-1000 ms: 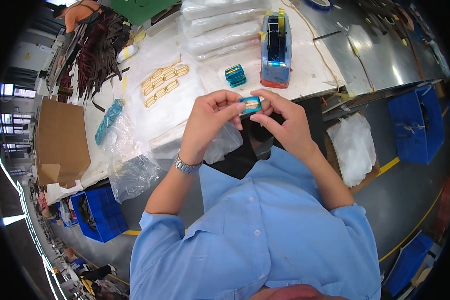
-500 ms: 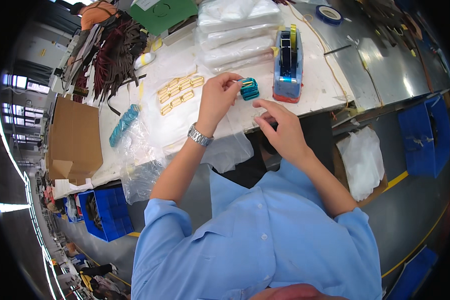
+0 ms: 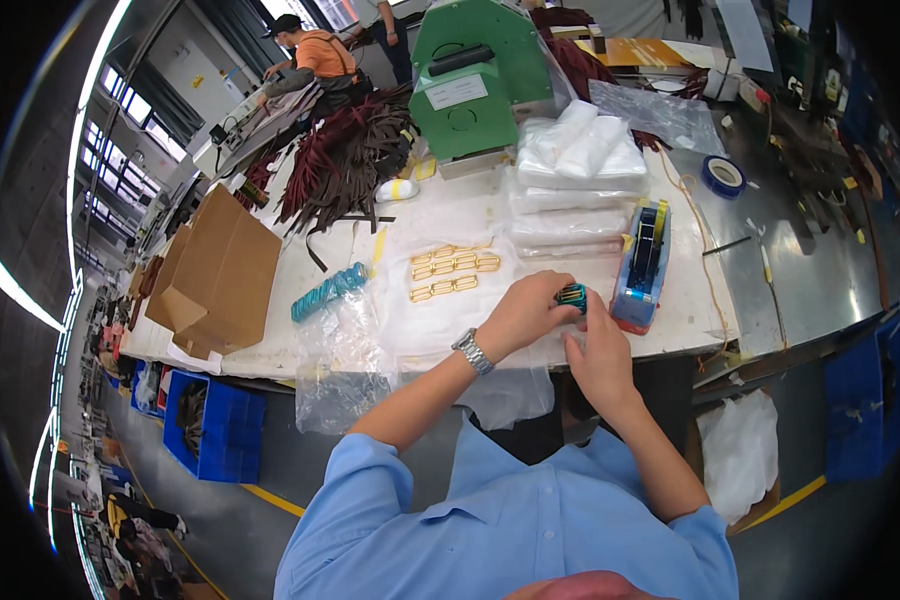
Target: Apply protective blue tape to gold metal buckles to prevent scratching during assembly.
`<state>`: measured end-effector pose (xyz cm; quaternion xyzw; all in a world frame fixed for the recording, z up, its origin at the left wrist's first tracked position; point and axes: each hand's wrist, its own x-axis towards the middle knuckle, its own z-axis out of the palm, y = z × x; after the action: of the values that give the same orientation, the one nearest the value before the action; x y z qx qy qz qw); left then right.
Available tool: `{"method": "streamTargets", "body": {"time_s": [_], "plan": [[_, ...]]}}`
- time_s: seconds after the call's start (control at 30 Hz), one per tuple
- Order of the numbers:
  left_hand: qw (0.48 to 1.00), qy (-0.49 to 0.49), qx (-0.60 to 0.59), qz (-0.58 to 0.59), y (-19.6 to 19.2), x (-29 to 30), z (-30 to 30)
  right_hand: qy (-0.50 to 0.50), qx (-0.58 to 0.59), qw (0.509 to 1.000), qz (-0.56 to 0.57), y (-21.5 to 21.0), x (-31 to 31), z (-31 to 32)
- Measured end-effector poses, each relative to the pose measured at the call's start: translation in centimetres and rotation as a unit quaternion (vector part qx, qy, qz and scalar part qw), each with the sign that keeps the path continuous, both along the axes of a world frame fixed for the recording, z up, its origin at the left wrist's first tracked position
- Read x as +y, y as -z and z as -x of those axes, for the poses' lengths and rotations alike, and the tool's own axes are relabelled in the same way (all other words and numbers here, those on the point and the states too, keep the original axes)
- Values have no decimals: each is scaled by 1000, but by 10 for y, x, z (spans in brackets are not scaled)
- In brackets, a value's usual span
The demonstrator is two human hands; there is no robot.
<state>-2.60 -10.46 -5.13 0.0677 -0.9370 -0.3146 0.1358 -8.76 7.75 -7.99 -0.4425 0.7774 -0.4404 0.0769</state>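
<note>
A small stack of teal-wrapped metal buckles stands at the near edge of the white worktable, a gold buckle showing at its top. My left hand, with a metal watch on the wrist, closes its thumb and fingers on the stack's left side. Against the right side press the fingers of my right hand; both hands partly cover the stack. Rows of gold oval buckles lie flat on a pale sheet to the left. Farther left, a longer row of teal-wrapped buckles rests beside clear plastic film.
Just right of my hands stands a blue tape dispenser. Behind are stacked clear plastic bags and a green machine. An opened cardboard box stands at left, near brown strips. A blue tape roll lies at right.
The view has tilted up, showing more of the table's far side. My right hand, apart from the teal stack before, has come in against it; my left hand stays on it.
</note>
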Motion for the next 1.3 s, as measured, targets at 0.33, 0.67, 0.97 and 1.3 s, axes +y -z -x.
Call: {"method": "streamTargets", "body": {"time_s": [0.33,0.67,0.97,1.3], "plan": [[989,-27,-76,126,1,7,13,13,72,997,-9,11,-4,0],[988,43,61,132,34,10,17,-4,17,999,48,12,5,-5],[977,49,24,207,34,4,15,-39,-380,905,187,20,34,-23],[997,74,25,16,-9,15,-9,-115,-674,670,291,16,-5,2]]}}
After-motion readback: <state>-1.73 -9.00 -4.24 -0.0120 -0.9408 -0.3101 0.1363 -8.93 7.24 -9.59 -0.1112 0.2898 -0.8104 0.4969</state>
